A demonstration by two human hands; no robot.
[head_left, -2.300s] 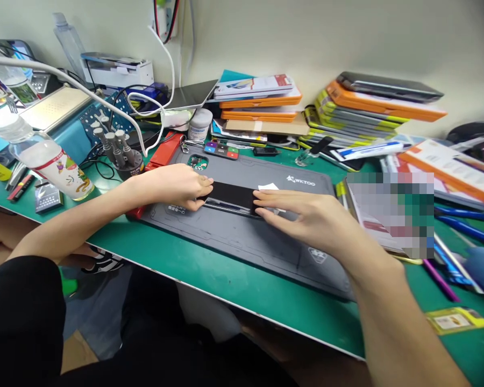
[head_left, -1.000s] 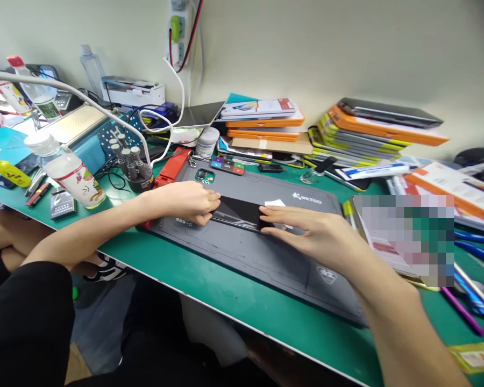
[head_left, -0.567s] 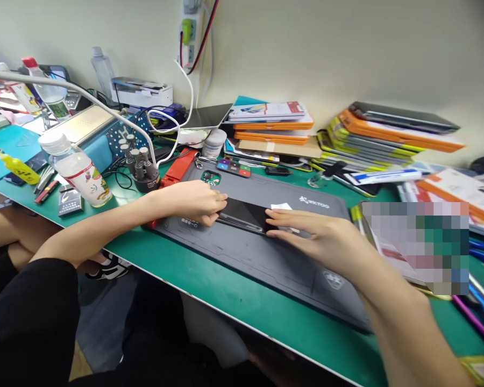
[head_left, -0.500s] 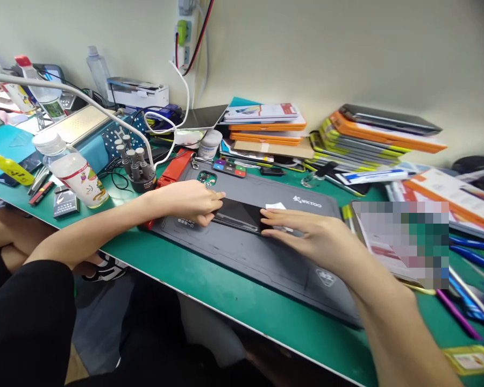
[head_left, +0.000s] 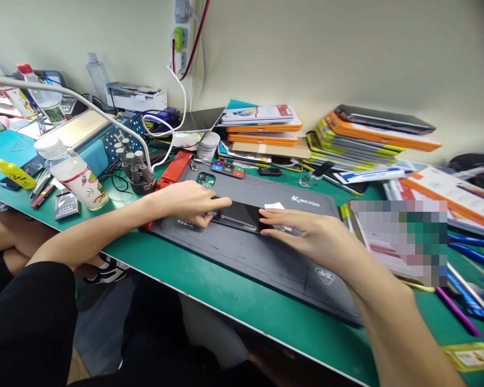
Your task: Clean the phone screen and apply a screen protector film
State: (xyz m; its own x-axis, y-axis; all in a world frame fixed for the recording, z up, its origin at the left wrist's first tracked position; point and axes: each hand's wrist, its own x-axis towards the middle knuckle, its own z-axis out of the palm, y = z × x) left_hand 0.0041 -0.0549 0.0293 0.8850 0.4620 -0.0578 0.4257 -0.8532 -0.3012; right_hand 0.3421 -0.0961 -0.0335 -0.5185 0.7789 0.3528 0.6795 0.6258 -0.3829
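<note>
A glossy black phone (head_left: 240, 216) lies flat, face up, on a grey work mat (head_left: 242, 260). Around its left end is my left hand (head_left: 191, 203), with the index finger stretched along the top edge of the screen, the thumb at the near side and the other fingers curled. My right hand (head_left: 302, 226) grips the opposite end between its fingers and thumb. A pale streak of reflected light runs over the dark glass. Just behind my right fingertips lies a small white piece of paper (head_left: 275, 206). Both ends of the phone are partly covered by my fingers.
Screwdrivers stand in a round holder (head_left: 139, 174) left of the mat, near a drink bottle (head_left: 75, 174). Stacked orange and white boxes (head_left: 262, 126) line the wall. Blue-handled tools (head_left: 474, 250) lie at the right. Another person's leg (head_left: 24, 236) shows under the table's left edge.
My left index finger has straightened and slid a little to the right over the phone. My right hand stays where it was. The view has shifted slightly.
</note>
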